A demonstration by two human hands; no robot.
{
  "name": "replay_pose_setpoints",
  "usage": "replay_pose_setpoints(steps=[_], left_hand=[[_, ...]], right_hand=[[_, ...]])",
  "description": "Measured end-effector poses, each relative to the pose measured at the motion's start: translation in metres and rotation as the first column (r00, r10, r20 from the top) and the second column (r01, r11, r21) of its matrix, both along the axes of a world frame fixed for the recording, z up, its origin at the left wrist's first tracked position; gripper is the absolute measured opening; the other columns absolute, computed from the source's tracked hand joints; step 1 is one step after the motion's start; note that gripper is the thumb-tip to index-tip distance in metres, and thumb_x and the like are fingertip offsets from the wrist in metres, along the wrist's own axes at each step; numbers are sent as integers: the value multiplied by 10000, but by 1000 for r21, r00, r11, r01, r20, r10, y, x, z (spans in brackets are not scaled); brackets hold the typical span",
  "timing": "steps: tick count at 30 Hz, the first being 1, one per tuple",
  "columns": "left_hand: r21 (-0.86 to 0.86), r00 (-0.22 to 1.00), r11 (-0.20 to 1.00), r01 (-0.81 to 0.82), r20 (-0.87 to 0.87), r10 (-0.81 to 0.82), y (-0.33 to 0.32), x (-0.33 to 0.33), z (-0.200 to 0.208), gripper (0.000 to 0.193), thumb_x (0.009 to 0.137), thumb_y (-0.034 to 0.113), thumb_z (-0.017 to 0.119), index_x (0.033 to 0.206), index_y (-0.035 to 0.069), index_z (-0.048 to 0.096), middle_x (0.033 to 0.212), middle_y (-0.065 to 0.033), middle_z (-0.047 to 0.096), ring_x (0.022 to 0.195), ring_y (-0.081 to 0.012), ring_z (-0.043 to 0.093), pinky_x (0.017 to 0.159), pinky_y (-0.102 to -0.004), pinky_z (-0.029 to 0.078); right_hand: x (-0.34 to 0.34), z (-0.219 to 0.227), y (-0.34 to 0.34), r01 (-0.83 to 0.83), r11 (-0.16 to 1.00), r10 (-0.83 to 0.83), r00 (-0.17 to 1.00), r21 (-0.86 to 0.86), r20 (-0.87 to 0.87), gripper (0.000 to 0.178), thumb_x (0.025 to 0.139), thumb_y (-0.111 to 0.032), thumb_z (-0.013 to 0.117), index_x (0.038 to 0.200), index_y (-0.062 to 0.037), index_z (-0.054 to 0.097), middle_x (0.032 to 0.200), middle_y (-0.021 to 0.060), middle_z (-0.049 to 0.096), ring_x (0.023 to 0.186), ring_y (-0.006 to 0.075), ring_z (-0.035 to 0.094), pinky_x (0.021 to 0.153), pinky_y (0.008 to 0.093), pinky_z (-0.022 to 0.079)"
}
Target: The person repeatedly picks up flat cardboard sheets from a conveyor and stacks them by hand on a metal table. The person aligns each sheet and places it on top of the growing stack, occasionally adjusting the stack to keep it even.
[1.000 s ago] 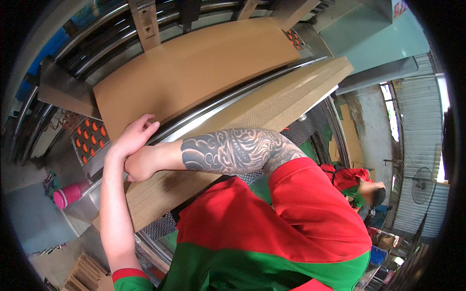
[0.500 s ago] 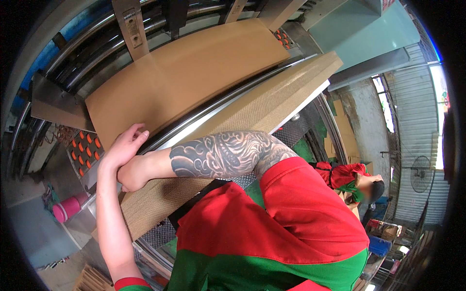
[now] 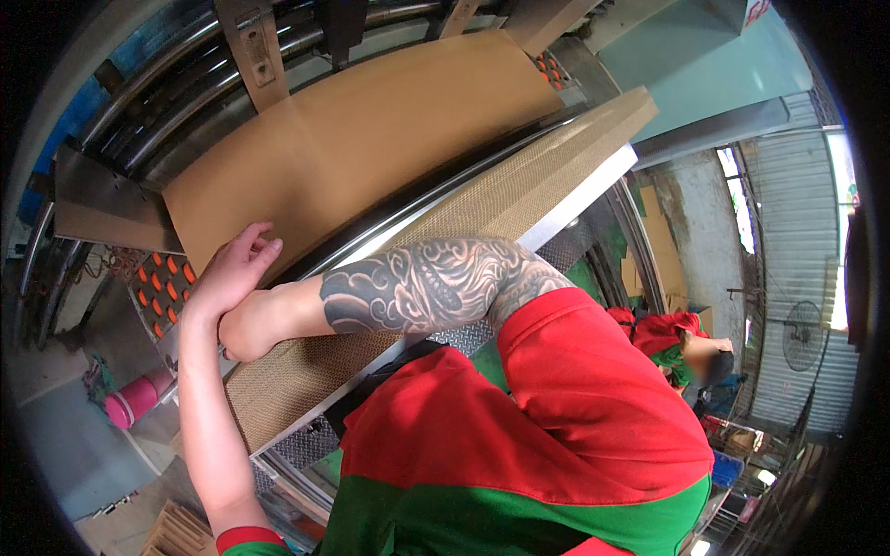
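A large brown cardboard sheet (image 3: 371, 130) lies across the machine bed. My left hand (image 3: 239, 269) is at the sheet's near left corner, its fingers stretched out and slightly apart; whether they touch the sheet is hard to tell. Nearer to me, a stack of corrugated cardboard (image 3: 528, 181) shows its fluted edges along a pale metal ledge. My tattooed right arm reaches across that stack to the left. My right hand (image 3: 252, 329) is at the stack's left end, tucked against my left wrist. Its fingers are mostly hidden, so any hold on the cardboard does not show.
A dark metal bar (image 3: 408, 208) runs between sheet and stack. Rollers and upright brackets (image 3: 255, 56) stand beyond the sheet. Orange-wheeled panels (image 3: 162, 292) flank it. At left is a pink cylinder (image 3: 132, 402). Another person in red and green (image 3: 663, 334) bends over at the right.
My left hand has shifted slightly up and left, and my right hand a little left. The view has tilted slightly. The cardboard sheet looks unmoved on the bed.
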State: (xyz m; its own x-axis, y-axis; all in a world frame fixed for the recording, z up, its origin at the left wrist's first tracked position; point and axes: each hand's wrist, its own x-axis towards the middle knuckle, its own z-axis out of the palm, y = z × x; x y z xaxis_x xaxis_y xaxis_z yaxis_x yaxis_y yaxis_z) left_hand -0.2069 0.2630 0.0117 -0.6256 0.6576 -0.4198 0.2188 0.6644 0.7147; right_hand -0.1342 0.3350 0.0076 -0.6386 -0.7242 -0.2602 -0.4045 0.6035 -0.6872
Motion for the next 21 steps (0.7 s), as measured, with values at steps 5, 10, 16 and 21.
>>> replay_pose_setpoints(steps=[5, 10, 16, 21], left_hand=[[17, 999, 1000, -5, -42, 6, 2, -7, 2, 594, 1098, 417, 637, 1501, -12, 552, 1247, -221, 738, 1136, -308, 729, 995, -421, 564], [42, 999, 999, -15, -47, 17, 3, -5, 4, 536, 1111, 370, 631, 1497, 5, 562, 1181, -162, 735, 1075, -250, 701, 981, -386, 548], [54, 998, 997, -47, -36, 49, 4, 3, 6, 536, 1109, 368, 633, 1495, 2, 567, 1191, -161, 737, 1075, -249, 699, 977, -382, 545], [7, 998, 1000, -27, -64, 27, 2, 11, 1, 582, 1100, 410, 629, 1498, -9, 564, 1222, -197, 743, 1100, -291, 721, 988, -407, 558]], right_hand=[[-8, -3, 0, 13, 1000, -13, 1000, -13, -19, 308, 937, -186, 662, 1142, -37, 837, 1246, 206, 783, 1160, 366, 750, 1035, 498, 551], [-9, -4, 0, -33, 999, 33, 999, 6, -42, 300, 921, -152, 663, 1142, -43, 835, 1242, 202, 785, 1142, 374, 754, 1014, 496, 562], [-2, 1, 6, 1, 999, 0, 1000, -35, 28, 307, 951, -166, 651, 1178, -57, 827, 1256, 197, 780, 1154, 381, 746, 1021, 501, 556], [7, 5, 2, 25, 1000, -24, 996, -10, 88, 323, 989, -209, 633, 1208, -59, 816, 1297, 189, 767, 1198, 373, 730, 1057, 499, 534]])
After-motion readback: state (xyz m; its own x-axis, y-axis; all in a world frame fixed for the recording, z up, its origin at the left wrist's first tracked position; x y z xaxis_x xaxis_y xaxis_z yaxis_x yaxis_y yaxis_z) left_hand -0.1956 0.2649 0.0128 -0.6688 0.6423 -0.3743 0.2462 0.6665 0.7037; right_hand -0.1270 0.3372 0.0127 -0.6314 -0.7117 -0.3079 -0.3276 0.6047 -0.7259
